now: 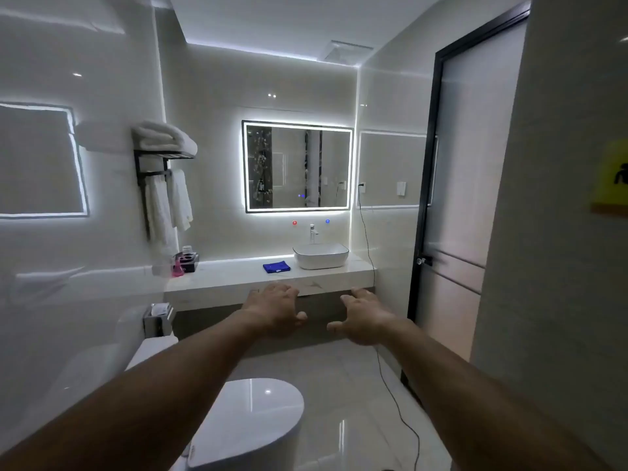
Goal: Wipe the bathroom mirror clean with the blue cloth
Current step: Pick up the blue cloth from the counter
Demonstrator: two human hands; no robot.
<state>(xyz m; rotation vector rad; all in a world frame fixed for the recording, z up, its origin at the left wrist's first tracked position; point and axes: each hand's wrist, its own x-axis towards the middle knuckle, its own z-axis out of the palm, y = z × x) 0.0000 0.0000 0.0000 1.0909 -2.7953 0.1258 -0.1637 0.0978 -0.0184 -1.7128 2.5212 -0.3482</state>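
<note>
Since the head view is all I have, everything here comes from it: as far as I can judge, nothing on the task is done yet. The blue cloth (276, 267) lies folded flat on the counter (231, 277) at centre frame, just left of the white basin (321, 254), and nothing touches it. The mirror (297, 166) hangs on the back wall above centre, with a lit strip all round, directly over the faucet (312, 232) and basin. I can't tell whether the glass has smears or spots: it's too small from here and the reflection is busy. My left hand (277, 305) and right hand (365, 316) are stretched out at lower centre, backs up, fingers spread and relaxed, holding nothing, with a gap between the thumbs. In the picture they overlap the counter's front edge, but I read them as well short of it. The toilet (244, 423) at bottom frame and a stretch of floor sit between me and the counter. There are white towels (163, 137) on a black rack at mid left and a dark-framed door (469, 164) at right. A black cable (390, 385) trails down the right wall onto the floor. Left to do, by my read: walk in, pick up the cloth, reach the mirror and wipe the whole pane.
</note>
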